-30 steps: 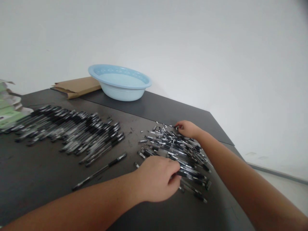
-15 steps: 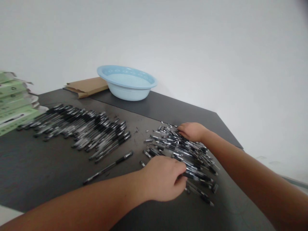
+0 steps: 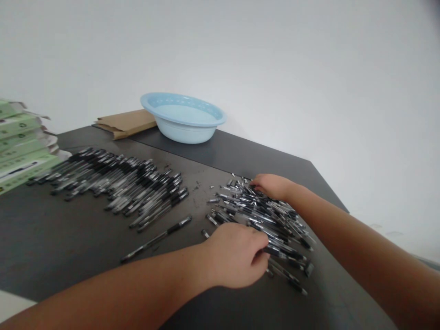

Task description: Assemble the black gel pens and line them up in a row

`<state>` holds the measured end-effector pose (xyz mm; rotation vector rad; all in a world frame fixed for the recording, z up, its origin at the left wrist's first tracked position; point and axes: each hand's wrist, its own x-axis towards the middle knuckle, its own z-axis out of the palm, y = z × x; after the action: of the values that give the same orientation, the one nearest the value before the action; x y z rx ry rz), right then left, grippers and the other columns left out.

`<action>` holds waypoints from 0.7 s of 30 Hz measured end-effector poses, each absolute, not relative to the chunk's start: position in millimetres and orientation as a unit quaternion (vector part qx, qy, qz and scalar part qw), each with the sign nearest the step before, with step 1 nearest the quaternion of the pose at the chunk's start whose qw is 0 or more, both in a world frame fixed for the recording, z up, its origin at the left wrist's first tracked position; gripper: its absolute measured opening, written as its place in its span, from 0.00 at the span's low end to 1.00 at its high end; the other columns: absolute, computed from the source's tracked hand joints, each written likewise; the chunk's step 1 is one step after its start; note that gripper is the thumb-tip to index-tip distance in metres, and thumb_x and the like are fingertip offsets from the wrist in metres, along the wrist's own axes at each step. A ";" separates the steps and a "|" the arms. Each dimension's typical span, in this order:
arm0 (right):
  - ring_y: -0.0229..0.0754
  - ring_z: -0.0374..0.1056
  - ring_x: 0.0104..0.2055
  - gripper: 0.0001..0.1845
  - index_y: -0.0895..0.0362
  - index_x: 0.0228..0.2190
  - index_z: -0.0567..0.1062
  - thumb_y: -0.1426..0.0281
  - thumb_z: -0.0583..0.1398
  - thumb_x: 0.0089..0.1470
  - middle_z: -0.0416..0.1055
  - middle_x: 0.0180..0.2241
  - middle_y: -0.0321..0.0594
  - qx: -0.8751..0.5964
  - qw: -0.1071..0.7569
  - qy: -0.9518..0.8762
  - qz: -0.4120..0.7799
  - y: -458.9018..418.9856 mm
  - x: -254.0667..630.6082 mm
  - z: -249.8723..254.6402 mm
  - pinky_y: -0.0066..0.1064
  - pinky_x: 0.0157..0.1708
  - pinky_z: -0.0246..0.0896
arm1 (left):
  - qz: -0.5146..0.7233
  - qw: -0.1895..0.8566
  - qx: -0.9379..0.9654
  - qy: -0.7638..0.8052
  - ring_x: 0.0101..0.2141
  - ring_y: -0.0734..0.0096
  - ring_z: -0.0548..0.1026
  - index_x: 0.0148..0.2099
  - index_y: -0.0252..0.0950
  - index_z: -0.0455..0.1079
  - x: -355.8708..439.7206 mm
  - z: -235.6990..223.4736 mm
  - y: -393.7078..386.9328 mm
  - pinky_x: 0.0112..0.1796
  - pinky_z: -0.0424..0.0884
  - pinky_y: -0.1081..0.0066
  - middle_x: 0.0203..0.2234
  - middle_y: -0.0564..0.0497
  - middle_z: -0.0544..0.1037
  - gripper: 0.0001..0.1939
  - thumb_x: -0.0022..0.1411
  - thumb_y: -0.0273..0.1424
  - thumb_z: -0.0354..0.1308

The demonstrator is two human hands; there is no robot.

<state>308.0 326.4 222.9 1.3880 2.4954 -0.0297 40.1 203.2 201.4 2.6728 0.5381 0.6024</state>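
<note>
Closed in a loose fist, my left hand (image 3: 239, 254) is over the near side of a heap of pens and pen parts (image 3: 271, 215). A dark pen (image 3: 275, 251) sticks out past its thumb and appears to be gripped; the fingers' undersides are hidden. At the far edge of that heap, my right hand (image 3: 273, 185) has its fingers bent down and together among small caps and silvery bits (image 3: 237, 184). Whatever its fingertips hold is too small to make out. A single pen (image 3: 156, 239) lies apart, left of my left hand.
A wide row of clear and black pens (image 3: 127, 183) lies on the dark table (image 3: 75, 238) at left. Green boxes (image 3: 24, 146) are stacked at the left edge. Near the wall stand a light blue basin (image 3: 185, 130) and a brown paper bag (image 3: 125, 123).
My right hand has shifted very slightly left along the far edge of the heap. My left hand keeps its closed shape and place over the pens.
</note>
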 end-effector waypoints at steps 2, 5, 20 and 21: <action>0.50 0.76 0.49 0.11 0.57 0.44 0.83 0.74 0.60 0.65 0.81 0.44 0.51 0.479 0.146 0.865 -0.015 324.9 305.8 223.4 0.34 0.49 0.64 | 0.213 0.174 0.942 0.191 0.31 0.60 0.80 0.35 0.39 0.68 40.1 201.7 203.3 0.30 0.70 0.63 0.29 0.50 0.80 0.10 0.68 0.37 0.56; 0.49 0.77 0.48 0.11 0.57 0.41 0.82 0.75 0.59 0.65 0.81 0.43 0.50 0.486 0.141 0.863 -0.018 322.8 302.6 222.6 0.33 0.48 0.64 | 0.210 0.176 0.942 0.191 0.31 0.60 0.80 0.34 0.38 0.68 40.0 202.4 203.4 0.30 0.70 0.64 0.29 0.50 0.80 0.10 0.68 0.37 0.56; 0.50 0.78 0.43 0.10 0.48 0.45 0.79 0.58 0.62 0.66 0.81 0.43 0.43 0.642 -0.318 0.697 -0.032 138.5 304.2 210.1 0.41 0.44 0.74 | 0.214 0.199 0.929 0.228 0.43 0.59 0.78 0.51 0.37 0.72 36.7 211.4 205.6 0.43 0.73 0.61 0.44 0.46 0.77 0.14 0.78 0.34 0.45; 0.50 0.78 0.42 0.10 0.48 0.44 0.79 0.58 0.63 0.66 0.81 0.42 0.44 0.643 -0.368 0.670 -0.060 126.3 305.1 200.5 0.40 0.42 0.75 | 0.213 0.197 0.929 0.230 0.43 0.59 0.78 0.52 0.38 0.72 37.2 211.2 207.0 0.44 0.73 0.62 0.44 0.46 0.77 0.14 0.78 0.34 0.46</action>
<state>305.1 126.3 200.5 2.6907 2.8043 -0.2493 37.2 207.0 211.2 2.6005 0.6447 0.5963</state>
